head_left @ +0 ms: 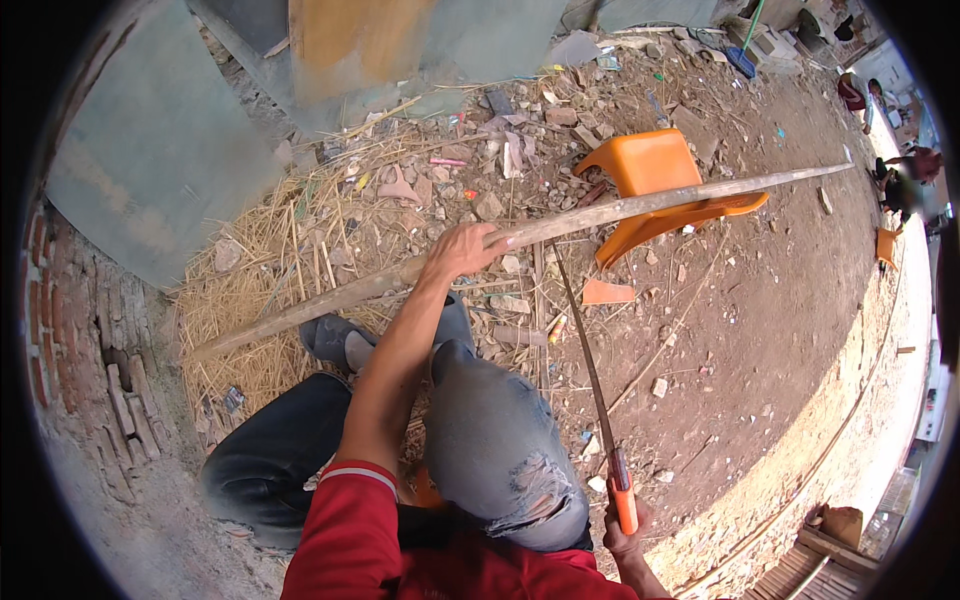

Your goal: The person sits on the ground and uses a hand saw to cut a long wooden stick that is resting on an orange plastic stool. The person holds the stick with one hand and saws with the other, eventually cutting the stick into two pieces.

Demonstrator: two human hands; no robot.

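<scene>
A long wooden pole (575, 222) runs aslant across the middle of the view, one end over straw at the left, the thin tip out over bare dirt at the right. The person's left hand (465, 252) lies across it near the middle, fingers curled over the wood in a narrow grip. The right hand (627, 535), low in the view, is closed around the orange handle of a long-bladed tool (590, 370). Its narrow blade points away from the person, its far end close to the pole; whether they touch is hard to tell.

An orange plastic chair (655, 165) lies tipped over, with the pole crossing it. An orange scrap (607, 292) lies on the dirt nearby. The person's knee (500, 440), in torn jeans, is bent below the pole, and a grey shoe (325, 340) sits just beside the wood. Straw (240, 285) and rubble (490, 205) spread around. Grey boards (150, 170) and a brick wall (125, 400) stand at the left; people (905, 185) show small at the far right.
</scene>
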